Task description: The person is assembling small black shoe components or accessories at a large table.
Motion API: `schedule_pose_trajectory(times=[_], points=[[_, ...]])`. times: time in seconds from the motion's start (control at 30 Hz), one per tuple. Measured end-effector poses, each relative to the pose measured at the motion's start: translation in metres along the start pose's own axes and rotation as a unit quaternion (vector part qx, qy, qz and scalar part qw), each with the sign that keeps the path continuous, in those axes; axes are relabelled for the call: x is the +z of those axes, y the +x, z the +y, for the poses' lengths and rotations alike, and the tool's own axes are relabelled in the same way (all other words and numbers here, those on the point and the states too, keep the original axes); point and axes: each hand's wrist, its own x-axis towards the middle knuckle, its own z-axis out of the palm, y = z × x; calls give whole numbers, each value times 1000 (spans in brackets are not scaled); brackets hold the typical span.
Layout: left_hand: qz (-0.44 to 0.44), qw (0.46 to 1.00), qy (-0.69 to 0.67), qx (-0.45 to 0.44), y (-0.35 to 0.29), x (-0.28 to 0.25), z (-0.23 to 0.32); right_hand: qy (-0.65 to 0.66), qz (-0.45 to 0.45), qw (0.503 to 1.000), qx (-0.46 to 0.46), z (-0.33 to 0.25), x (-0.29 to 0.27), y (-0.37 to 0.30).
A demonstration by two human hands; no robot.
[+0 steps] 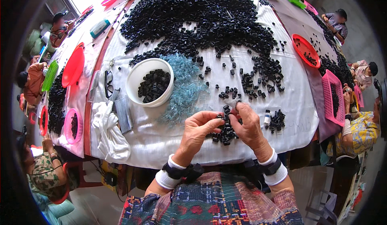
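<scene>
Both hands are close together over a small pile of black plastic pieces (225, 135) at the near side of the white-covered table. My left hand (198, 131) pinches a small black plastic piece (219, 116) between thumb and fingertip. My right hand (250, 125) is closed, its fingertips at a small greyish, see-through bit (233, 102) whose kind I cannot make out. Left of my hands lies a heap of clear bluish plastic bits (183, 90). Beside it stands a white bowl (132, 88) partly filled with black pieces.
A huge mound of black pieces (193, 13) covers the far table. A small white bottle (267, 117) is right of my hand. Left lie eyeglasses (108, 83) and a white cloth (108, 132). A red tray (305, 49) and pink basket (333, 98) stand right. Other people sit around.
</scene>
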Motion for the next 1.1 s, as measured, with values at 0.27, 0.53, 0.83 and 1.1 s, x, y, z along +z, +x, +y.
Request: schedule_pose_trajectory(times=[0.27,0.53,0.83,1.1], points=[[-33,999,-10,3,4,2,-9,36,-37,999,-18,-24,-11,4],[-28,998,-49,-3,2,7,-10,194,4,973,124,-24,-5,-4],[-43,998,-36,-1,0,11,-6,252,48,956,144,-26,-11,-6],[-25,999,-17,-15,-6,20,2,242,134,956,101,-34,-9,-3]])
